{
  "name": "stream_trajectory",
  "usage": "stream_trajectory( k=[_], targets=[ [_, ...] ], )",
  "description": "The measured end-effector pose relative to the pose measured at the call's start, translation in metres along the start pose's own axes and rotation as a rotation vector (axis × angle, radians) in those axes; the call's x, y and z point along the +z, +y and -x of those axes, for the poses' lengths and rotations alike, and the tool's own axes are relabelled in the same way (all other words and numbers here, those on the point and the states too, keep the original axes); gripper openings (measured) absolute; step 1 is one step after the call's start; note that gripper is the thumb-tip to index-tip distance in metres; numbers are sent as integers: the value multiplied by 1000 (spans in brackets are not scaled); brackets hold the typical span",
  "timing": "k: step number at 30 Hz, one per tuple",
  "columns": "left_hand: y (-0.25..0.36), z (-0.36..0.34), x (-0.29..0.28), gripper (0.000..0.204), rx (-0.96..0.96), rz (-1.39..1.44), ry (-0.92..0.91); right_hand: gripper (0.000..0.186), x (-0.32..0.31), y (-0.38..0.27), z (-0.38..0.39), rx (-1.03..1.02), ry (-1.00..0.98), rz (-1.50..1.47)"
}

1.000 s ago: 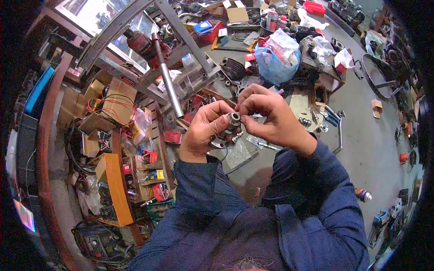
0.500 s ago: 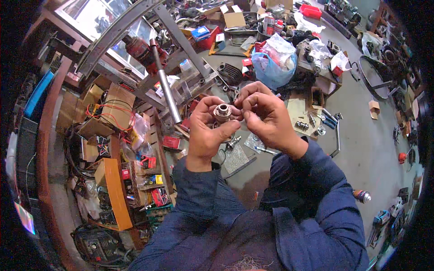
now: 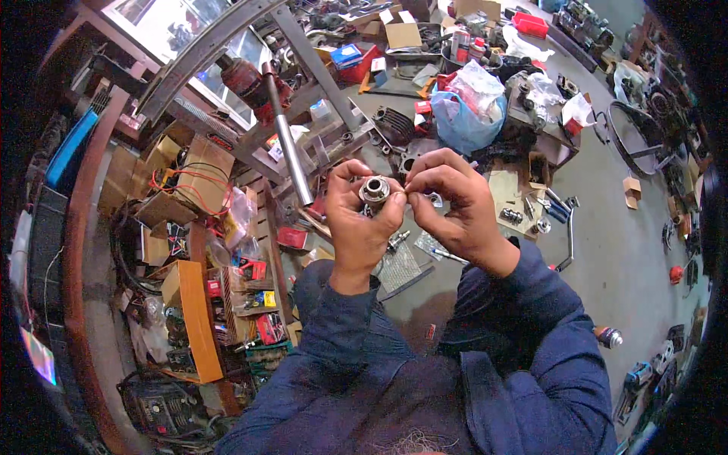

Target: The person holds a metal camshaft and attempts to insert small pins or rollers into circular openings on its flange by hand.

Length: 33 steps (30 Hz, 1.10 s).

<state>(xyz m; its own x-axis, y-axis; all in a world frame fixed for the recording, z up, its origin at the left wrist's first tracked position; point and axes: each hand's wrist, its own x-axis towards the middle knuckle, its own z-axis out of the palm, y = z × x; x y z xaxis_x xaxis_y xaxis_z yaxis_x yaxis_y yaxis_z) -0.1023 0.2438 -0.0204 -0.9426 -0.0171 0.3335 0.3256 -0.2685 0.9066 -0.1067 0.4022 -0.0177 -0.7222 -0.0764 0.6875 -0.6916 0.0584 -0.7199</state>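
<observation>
1 left hand [image 3: 358, 231] pinches 1 metal part [image 3: 374, 196]; beside it, 1 right hand [image 3: 464, 206], grip unclear.

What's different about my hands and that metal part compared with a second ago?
The metal part has been turned in your left hand, so its bored end now faces up toward the camera and sits farther left of your right hand's fingertips. Whether those fingertips hold anything small, I can't tell. Your left hand has kept hold of the part; the blue bag and steel bar stayed put.
</observation>
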Motion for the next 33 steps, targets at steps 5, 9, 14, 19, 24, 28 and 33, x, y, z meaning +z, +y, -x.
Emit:
stream_trajectory(
  k=[5,9,14,19,24,28,33],
  targets=[
    [-7,0,-3,51,5,48,7,13,1,-6,0,147,-4,-65],
    [-3,0,0,53,91,-109,17,8,-1,-4,0,189,-30,-38],
    [1,1,-2,53,103,-139,-15,8,3,-13,-2,68,-37,117],
    [1,0,-4,51,28,-32,-67,12,-1,-10,0,24,-52,123],
    [5,-2,-9,50,-295,277,-178,10,-2,3,5,264,-29,-148],
    [8,-2,-12,53,-481,537,-277,15,-12,4,2,548,4,-499],
    [5,-5,-15,49,-582,568,-296,21,-18,16,-2,544,-11,-596]
  ],
)
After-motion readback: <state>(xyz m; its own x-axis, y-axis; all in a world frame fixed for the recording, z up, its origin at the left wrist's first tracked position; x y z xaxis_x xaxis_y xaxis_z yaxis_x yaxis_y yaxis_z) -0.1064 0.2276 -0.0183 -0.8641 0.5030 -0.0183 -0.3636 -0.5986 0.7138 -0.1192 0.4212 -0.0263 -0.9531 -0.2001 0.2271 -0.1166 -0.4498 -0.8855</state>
